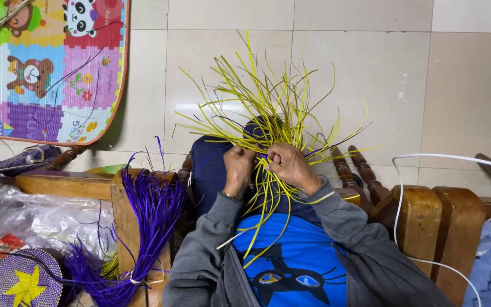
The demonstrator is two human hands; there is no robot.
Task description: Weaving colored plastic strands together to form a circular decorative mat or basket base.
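Note:
My left hand [238, 167] and my right hand [290, 166] are closed side by side on a bunch of thin yellow strips [268, 108]. The strips fan out upward and sideways above my hands, and a few hang down over my blue shirt [291, 261]. Some dark purple strips are mixed in between my hands. My knees in dark blue trousers [211, 165] lie under the work. Both arms wear grey sleeves.
A tied bundle of purple strips [149, 222] lies over a wooden armrest [126, 204] at left. A round woven purple piece with a yellow star [25, 281] sits at bottom left beside a clear plastic bag [35, 219]. A colourful foam mat [46, 62] lies on the tiled floor. A white cable [404, 170] crosses the wooden bench [439, 227] at right.

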